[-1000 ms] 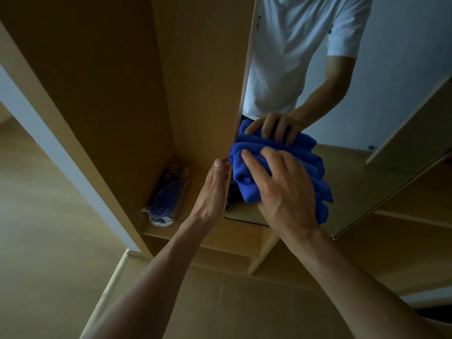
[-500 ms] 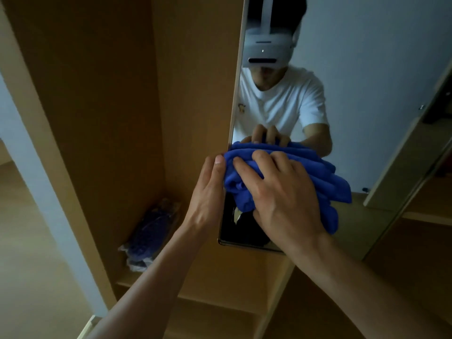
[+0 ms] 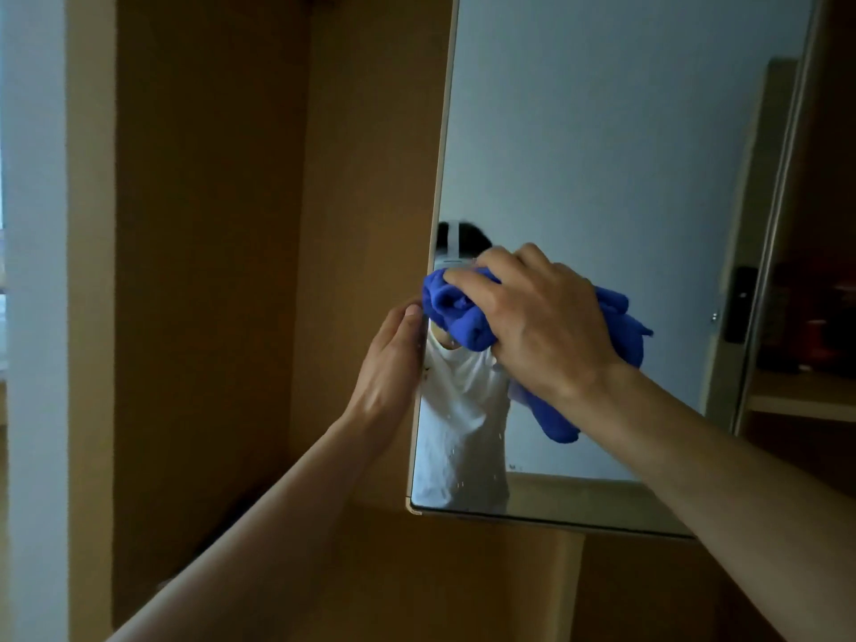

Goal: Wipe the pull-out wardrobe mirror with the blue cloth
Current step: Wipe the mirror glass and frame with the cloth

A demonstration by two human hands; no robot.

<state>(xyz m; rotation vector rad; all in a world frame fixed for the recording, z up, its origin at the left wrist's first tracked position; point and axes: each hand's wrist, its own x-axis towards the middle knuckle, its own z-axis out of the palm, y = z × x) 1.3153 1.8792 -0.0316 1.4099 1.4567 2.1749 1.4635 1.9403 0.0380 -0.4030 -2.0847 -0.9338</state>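
Right hand [image 3: 532, 317]: we saw it spread over the bunched blue cloth [image 3: 456, 317], fingers curled into the folds and gripping the wad, palm pressing it flat against the glass. Cloth bulged out past the fingertips on the left and from under the heel of the hand on the right; a tail hung down below the wrist.

Mirror [image 3: 602, 155]: tall panel, thin pale frame, standing upright. The cloth sat near its left edge, about midway up the part we could see.

Left hand [image 3: 389, 363]: just left of the cloth, we noted it clasping the mirror's left edge. Thumb [image 3: 412, 313] lay on the front of the frame; the fingers went round behind and were hidden. The thumb tip nearly touched the cloth.

Below the right hand, the glass showed a reflected white T-shirt [image 3: 463, 410] and pale specks low on the pane.

Left of the left hand we recorded brown wardrobe panels [image 3: 208, 224]. Well to the right of the right hand, past the mirror's far edge, a wooden shelf [image 3: 796, 400], dimly lit.
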